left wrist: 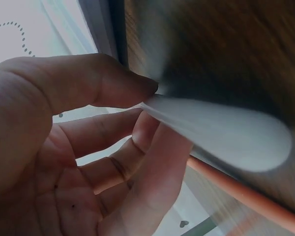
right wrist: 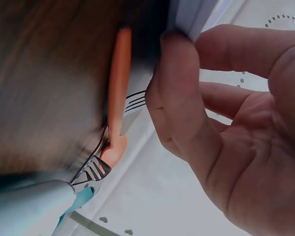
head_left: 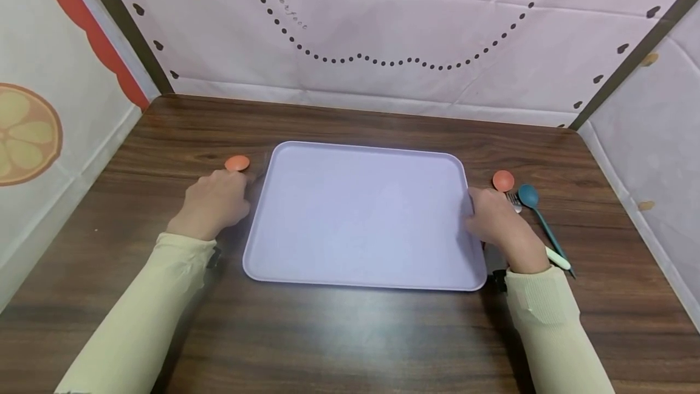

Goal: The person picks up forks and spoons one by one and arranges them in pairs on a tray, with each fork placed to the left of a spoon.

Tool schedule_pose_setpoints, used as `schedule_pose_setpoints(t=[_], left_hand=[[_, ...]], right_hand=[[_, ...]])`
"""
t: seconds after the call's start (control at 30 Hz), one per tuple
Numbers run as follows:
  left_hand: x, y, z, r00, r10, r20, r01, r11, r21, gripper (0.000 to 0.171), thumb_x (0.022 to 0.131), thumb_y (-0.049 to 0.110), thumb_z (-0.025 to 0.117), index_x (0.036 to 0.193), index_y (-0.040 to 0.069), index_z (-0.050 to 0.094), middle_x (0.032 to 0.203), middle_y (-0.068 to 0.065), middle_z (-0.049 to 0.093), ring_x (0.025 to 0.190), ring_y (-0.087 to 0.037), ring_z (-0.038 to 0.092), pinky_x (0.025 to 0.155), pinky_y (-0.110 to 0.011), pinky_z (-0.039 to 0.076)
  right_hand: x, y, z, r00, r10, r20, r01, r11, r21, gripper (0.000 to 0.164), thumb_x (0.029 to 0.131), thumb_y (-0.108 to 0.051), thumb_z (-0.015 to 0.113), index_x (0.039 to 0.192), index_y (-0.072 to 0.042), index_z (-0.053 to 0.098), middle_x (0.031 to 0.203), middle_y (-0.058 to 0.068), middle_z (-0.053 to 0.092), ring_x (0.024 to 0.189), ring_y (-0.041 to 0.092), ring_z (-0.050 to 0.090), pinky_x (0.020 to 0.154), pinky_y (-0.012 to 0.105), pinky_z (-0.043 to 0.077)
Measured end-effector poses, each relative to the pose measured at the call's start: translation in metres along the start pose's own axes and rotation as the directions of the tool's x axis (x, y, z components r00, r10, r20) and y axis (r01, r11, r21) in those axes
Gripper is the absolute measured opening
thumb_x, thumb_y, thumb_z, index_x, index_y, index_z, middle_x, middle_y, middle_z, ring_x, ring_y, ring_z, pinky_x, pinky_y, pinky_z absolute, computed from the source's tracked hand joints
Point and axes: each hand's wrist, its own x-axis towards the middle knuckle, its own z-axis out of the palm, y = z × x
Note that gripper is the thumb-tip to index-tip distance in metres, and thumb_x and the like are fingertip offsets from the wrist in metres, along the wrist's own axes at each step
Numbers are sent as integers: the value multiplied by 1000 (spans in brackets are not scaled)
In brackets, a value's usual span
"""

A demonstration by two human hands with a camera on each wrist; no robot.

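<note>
A pale lavender tray (head_left: 361,217) lies flat on the brown table between both hands. My left hand (head_left: 210,202) is beside its left edge, with an orange spoon (head_left: 237,163) just beyond the knuckles. In the left wrist view, thumb and fingers pinch the narrow part of a blurred white utensil handle (left wrist: 236,132); the utensil's kind is unclear. An orange handle (left wrist: 246,189) lies below it. My right hand (head_left: 494,217) pinches the tray's right edge, and the tray rim (right wrist: 189,19) shows between thumb and finger in the right wrist view.
Right of the tray lie an orange-red spoon (head_left: 503,180), a teal spoon (head_left: 528,195), a fork (head_left: 513,200) and a pale green handle (head_left: 558,258), partly hidden by the right hand. Fabric-covered walls (head_left: 394,29) stand behind the table and at both sides.
</note>
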Motion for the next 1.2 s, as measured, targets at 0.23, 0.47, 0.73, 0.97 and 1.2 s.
schedule_pose_setpoints(t=[0.23,0.47,0.73,0.97,1.2], left_hand=[[1,2,1,1000,5,-24,-5,1000,6,10,81,2,58,72,2,61,66,-15,54,57,-32,51,42,-42,39],[2,5,1,999,12,-48,-11,1000,14,13,84,5,57,71,3,60,66,-15,54,57,-34,52,42,-44,40],[2,7,0,995,22,-98,-23,1000,-10,9,83,7,58,79,-1,60,68,-19,56,57,-36,53,43,-47,43],[-1,12,-3,993,36,-115,-41,998,-39,7,80,5,58,77,-1,58,66,-16,53,56,-34,51,44,-44,41],[0,15,-4,996,24,-90,-31,996,-81,7,79,5,56,77,0,60,64,-12,51,56,-31,50,44,-39,39]], right_hand=[[-1,3,0,1000,3,-8,-3,1000,16,16,73,3,57,89,5,58,85,22,63,80,38,58,71,53,49],[-1,3,-1,998,57,24,-58,998,37,54,78,3,57,129,19,51,118,38,59,106,51,59,89,60,49],[-1,-1,4,997,82,3,-82,997,9,44,77,2,55,119,18,55,110,35,62,97,49,61,81,58,51],[1,-3,3,996,93,4,-93,996,-14,39,78,1,57,113,18,57,104,34,62,91,47,62,76,57,52],[3,-4,3,996,90,-5,-90,995,-40,37,77,1,58,110,18,58,100,33,63,86,46,63,73,57,52]])
